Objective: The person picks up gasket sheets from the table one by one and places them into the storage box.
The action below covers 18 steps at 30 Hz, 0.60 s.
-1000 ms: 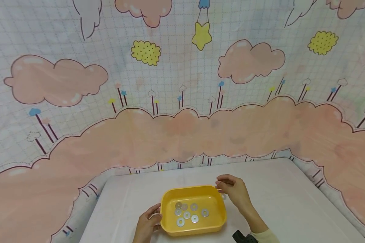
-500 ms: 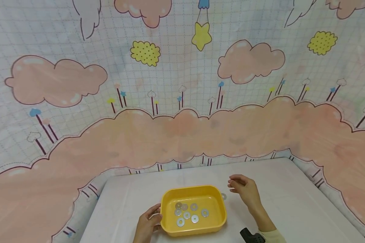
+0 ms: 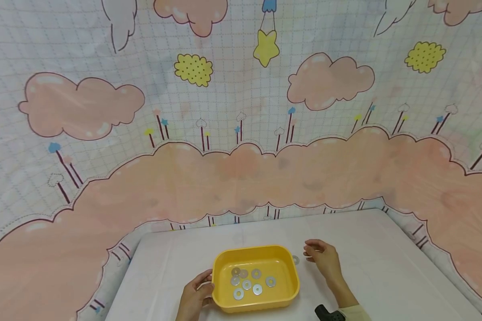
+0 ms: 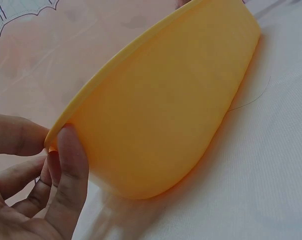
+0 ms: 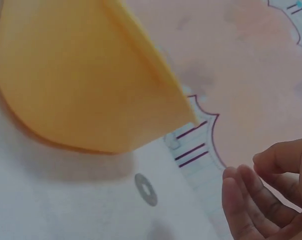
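A yellow plastic tray (image 3: 283, 301) stands on the white table with several flat metal washers (image 3: 257, 289) lying spread on its floor. My left hand (image 3: 193, 294) holds the tray at its left end; in the left wrist view the thumb (image 4: 73, 165) lies against the outer wall just under the rim, the forefinger (image 4: 18, 135) at the rim's edge. One more washer (image 5: 146, 189) lies flat on the table just outside the tray's back right corner. My right hand (image 3: 324, 258) hovers right of that washer, fingers loosely bent, with nothing between them.
White cloth covers the table (image 3: 389, 263). Behind and at the sides hangs a backdrop (image 3: 241, 178) printed with clouds and stars. A dark device (image 3: 328, 313) is strapped at the right wrist, by a pale yellow sleeve (image 3: 355, 313).
My right hand has moved right, away from the tray's back right corner, then slightly down toward the near side; the outside washer now shows more fully. Left hand and tray stay in place.
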Motion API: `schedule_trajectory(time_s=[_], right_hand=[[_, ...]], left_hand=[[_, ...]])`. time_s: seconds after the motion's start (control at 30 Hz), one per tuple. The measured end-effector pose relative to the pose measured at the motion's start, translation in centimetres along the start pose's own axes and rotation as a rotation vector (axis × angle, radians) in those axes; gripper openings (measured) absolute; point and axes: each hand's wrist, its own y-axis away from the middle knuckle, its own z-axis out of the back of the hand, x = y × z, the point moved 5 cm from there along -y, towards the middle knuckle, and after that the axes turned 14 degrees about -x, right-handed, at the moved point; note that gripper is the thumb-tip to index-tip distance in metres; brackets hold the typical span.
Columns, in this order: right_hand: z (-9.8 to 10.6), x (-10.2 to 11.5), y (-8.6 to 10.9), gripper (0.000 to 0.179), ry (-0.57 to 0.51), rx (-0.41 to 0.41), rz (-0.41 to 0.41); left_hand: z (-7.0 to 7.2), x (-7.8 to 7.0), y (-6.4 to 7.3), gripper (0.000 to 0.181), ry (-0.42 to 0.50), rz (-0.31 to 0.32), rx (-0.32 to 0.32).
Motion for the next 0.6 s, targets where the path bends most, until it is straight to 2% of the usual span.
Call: schedule_trajectory(time_s=[0.27,0.6], right_hand=[[-0.7,-2.1,-0.3,0.026,0.043,-0.027,0.024],[-1.5,-3.4,-0.6,0.029,0.255,-0.028,0.123]], left_hand=[[-0.1,-0.1,0.2,0.055,0.000,-0.007,0.003],[-0.1,-0.1,0.0,0.056,0.006,-0.006,0.012]])
